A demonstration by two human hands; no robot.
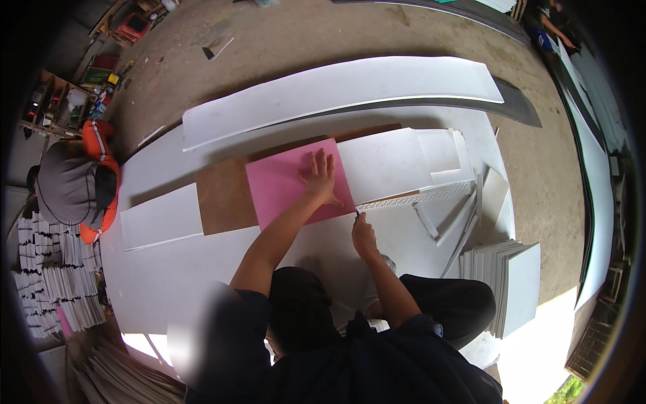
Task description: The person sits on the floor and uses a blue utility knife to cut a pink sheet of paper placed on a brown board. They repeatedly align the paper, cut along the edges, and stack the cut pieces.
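Note:
A pink rectangular sheet (279, 178) lies at a slight tilt over a brown board (225, 195) and the edge of a white foam-like sheet (387, 161). My left hand (321, 178) is pressed flat on the pink sheet with its fingers spread. By the sheet's lower right corner, my right hand (364, 234) is closed round a small dark tool, seemingly a utility knife (358, 213). Its tip is at the corner, beside the white sheet's near edge. Most of the tool is hidden in my fist.
A long white strip (343, 91) crosses the far side of the white work surface (175, 273). Cut white strips (444, 225) and a stack of sheets (501, 283) are on the right. At left a person in a grey and orange jacket (77, 178) sits near piled white pieces (57, 276).

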